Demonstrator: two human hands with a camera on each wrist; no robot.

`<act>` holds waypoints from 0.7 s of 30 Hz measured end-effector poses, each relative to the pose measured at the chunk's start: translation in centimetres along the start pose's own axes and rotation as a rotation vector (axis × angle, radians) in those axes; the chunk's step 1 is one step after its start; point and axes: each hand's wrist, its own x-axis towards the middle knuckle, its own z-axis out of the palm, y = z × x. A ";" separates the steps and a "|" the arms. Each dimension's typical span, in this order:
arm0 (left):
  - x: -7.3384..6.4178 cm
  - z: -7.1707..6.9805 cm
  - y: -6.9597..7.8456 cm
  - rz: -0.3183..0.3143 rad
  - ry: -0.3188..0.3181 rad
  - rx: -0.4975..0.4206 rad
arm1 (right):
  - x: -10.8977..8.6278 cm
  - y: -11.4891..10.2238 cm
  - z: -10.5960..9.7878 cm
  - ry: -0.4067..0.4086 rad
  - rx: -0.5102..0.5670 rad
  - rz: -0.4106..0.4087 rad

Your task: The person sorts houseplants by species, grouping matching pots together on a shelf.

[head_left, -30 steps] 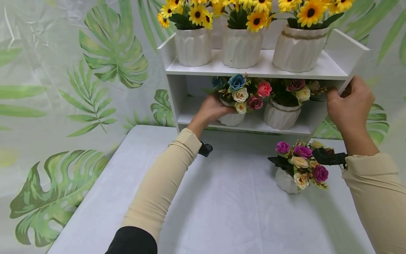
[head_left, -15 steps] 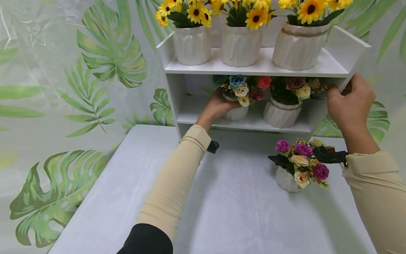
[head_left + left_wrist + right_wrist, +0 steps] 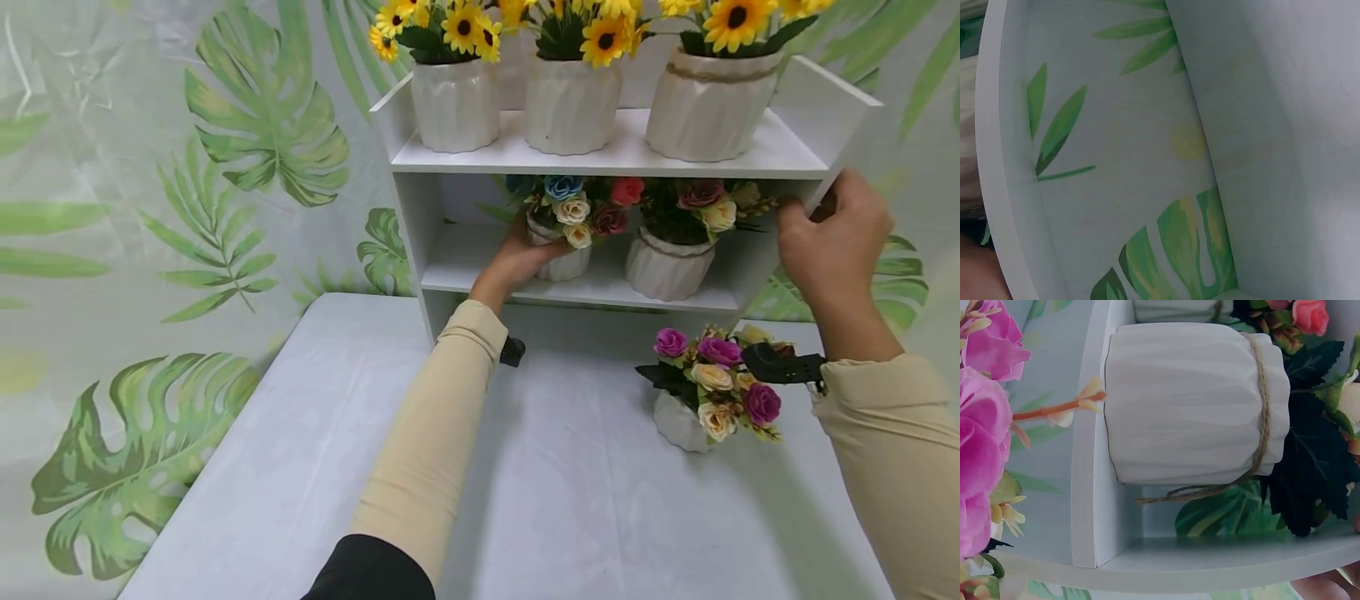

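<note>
In the head view my left hand [image 3: 521, 254] grips a small white flowerpot [image 3: 567, 262] on the middle board of the white shelf [image 3: 637, 171]. Its thumb lies across the pot's front. Blue, cream and red artificial roses [image 3: 573, 208] fill that pot. To its right sits a second white pot [image 3: 669, 265] with mauve and cream roses; twine around its neck shows on this pot [image 3: 1191, 406] in the right wrist view. My right hand [image 3: 836, 242] holds the shelf's right side panel, thumb at its inner front edge. Only a sliver of left hand [image 3: 982, 275] shows in the left wrist view.
Several white pots of yellow sunflowers [image 3: 573, 104] line the top board. A pot of purple and cream roses [image 3: 681, 421] stands on the white-covered table [image 3: 555, 483], below the right hand. Behind everything hangs a leaf-patterned backdrop [image 3: 217, 242].
My left hand has shifted the pot of blue and red roses rightward and slightly deeper on the middle board, nearer the second pot. The right hand keeps its hold on the side panel.
</note>
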 end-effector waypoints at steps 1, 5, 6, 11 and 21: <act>0.0 0.0 0.0 0.001 0.002 -0.005 | 0.0 0.0 0.0 -0.004 0.002 0.004; 0.0 0.1 0.0 0.015 0.015 -0.020 | 0.1 0.1 0.0 -0.012 0.008 0.005; 0.1 0.2 0.0 0.023 0.018 -0.027 | 0.1 0.1 0.0 -0.011 0.007 0.001; -0.2 0.4 0.3 0.054 0.037 0.011 | 0.2 0.3 -0.1 -0.001 0.001 -0.028; -6.2 1.0 -2.6 0.441 0.484 0.640 | 0.0 0.2 0.1 -0.026 -0.025 -0.004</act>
